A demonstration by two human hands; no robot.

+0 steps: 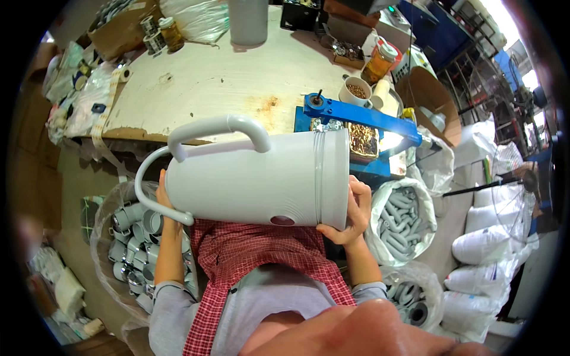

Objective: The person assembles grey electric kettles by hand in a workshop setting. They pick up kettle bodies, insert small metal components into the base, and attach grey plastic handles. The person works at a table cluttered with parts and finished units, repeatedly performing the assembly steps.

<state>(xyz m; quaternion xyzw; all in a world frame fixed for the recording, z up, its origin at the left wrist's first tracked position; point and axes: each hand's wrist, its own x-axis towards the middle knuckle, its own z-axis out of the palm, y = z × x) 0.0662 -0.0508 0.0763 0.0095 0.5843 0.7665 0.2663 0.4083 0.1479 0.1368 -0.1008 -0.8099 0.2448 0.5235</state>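
Both arms extend forward from the lower edge, with the left forearm [170,252] nearly vertical and the right forearm [363,261] inclined slightly inward. The left hand [161,193] is raised at the end of its forearm, its palm and most of its fingers hidden from view. The right hand [356,213] is in a clasping position, fingers bent above and thumb [328,233] directed inward below.
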